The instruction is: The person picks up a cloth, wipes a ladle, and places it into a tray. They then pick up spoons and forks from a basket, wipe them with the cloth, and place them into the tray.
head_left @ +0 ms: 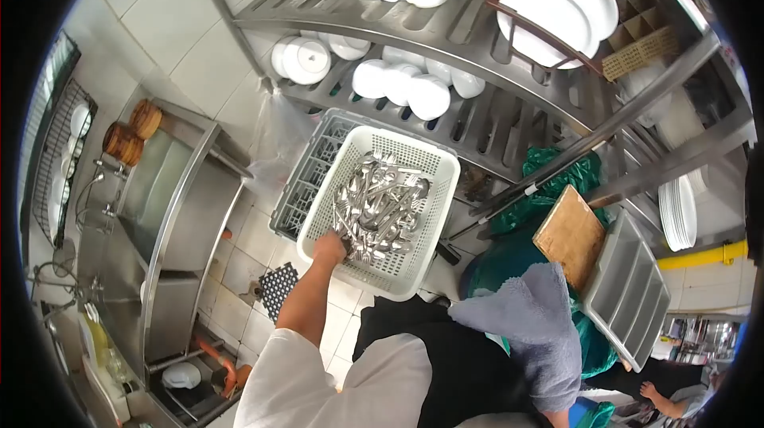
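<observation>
Cutlery in white basket, left hand fingers touching heap's near edge

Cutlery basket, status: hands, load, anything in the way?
Left hand in the white basket, on the cutlery; grip unclear. Right hand unseen, grey cloth on that side. Basket rests on a grey rack; nothing over the cutlery.

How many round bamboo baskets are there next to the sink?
2. One bamboo basket sits beside the sink, at its far end; the second bamboo basket is right next to it, lower left. Others may be hidden.
</observation>
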Demonstrator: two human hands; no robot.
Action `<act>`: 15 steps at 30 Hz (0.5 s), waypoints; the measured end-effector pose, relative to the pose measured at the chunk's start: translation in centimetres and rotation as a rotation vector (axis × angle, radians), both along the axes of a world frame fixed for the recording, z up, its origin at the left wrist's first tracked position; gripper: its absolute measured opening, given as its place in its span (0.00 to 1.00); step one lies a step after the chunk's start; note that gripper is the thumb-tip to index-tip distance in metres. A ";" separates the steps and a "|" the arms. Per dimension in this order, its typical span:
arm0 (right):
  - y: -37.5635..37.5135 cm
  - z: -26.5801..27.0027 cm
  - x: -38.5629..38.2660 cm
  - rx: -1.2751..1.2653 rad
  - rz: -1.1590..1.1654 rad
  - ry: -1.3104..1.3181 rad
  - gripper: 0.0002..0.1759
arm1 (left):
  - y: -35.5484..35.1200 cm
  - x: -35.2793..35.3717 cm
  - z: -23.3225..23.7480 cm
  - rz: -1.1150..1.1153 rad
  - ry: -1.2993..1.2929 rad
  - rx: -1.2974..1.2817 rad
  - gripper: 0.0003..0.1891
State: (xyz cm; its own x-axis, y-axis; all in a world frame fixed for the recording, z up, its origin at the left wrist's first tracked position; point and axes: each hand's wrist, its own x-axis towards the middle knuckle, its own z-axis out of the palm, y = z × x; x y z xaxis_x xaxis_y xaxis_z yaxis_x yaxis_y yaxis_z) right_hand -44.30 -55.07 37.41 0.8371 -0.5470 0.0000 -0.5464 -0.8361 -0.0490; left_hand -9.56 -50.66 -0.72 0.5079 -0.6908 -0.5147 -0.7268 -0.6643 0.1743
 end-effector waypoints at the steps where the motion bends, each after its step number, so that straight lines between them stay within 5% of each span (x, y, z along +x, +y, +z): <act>1: -0.3 0.8 0.4 -0.061 0.039 0.008 0.19 | -0.2 -0.2 0.4 -0.019 0.000 -0.006 0.23; 3: -0.4 1.5 0.3 -0.125 0.059 0.008 0.22 | -0.8 -0.7 1.2 0.112 0.037 0.017 0.18; 6: 0.0 -0.9 -0.5 0.014 -0.096 -0.067 0.18 | -0.5 -0.8 1.2 0.004 0.026 0.017 0.18; 8: 0.9 -4.0 -2.3 0.143 -0.270 -0.141 0.17 | -0.3 -0.2 0.5 -0.156 0.019 0.052 0.17; 13: 7.4 -13.6 -11.8 0.372 -0.704 -0.285 0.21 | -0.6 -0.3 2.1 -0.056 0.045 0.062 0.16; 15: 8.3 -15.8 -13.7 0.381 -0.767 -0.301 0.25 | -0.7 -0.5 4.9 -0.166 -0.240 -0.062 0.14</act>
State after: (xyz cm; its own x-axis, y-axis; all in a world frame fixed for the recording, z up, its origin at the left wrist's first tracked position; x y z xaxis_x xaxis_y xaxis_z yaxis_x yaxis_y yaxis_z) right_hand -58.00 -46.78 21.58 0.2372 -0.9620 -0.1350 -0.8658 -0.1464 -0.4784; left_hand -10.02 -51.38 4.16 0.4877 -0.8007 -0.3479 -0.8498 -0.5267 0.0209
